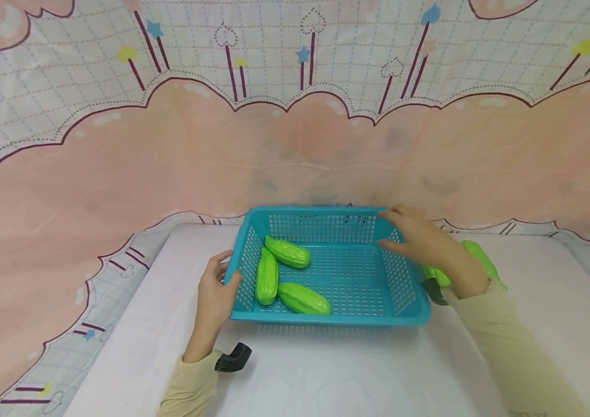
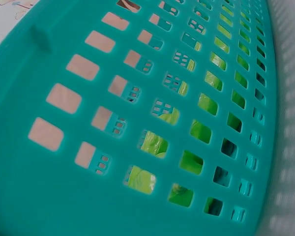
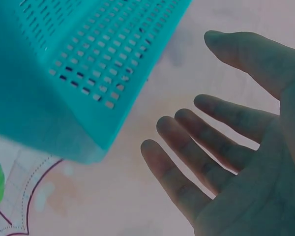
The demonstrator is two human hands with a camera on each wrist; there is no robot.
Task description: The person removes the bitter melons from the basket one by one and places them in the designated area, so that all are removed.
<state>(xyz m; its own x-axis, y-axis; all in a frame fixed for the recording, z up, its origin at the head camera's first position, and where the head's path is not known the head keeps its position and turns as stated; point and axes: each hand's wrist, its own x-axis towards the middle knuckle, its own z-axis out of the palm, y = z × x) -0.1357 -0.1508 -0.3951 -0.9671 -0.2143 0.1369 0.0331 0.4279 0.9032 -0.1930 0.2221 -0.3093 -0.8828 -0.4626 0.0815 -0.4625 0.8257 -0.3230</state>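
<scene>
A blue plastic basket (image 1: 326, 320) with slotted walls stands on the white table. Three glossy green ridged gourds (image 1: 303, 299) lie in its left half. My left hand (image 1: 215, 292) grips the basket's left side, thumb over the rim and fingers outside. In the left wrist view the basket's wall (image 2: 19, 147) fills most of the picture, with green showing through its slots. Over the right rim hovers my right hand (image 1: 420, 237), nothing in it. The right wrist view has that hand's fingers (image 3: 179, 160) spread and apart from the basket's corner.
More green gourds (image 1: 483, 260) lie on the table right of the basket, partly hidden by the right forearm. Behind the table (image 1: 326, 376) hangs a pink and white printed cloth (image 1: 295, 150). Each wrist wears a black device (image 1: 233, 358).
</scene>
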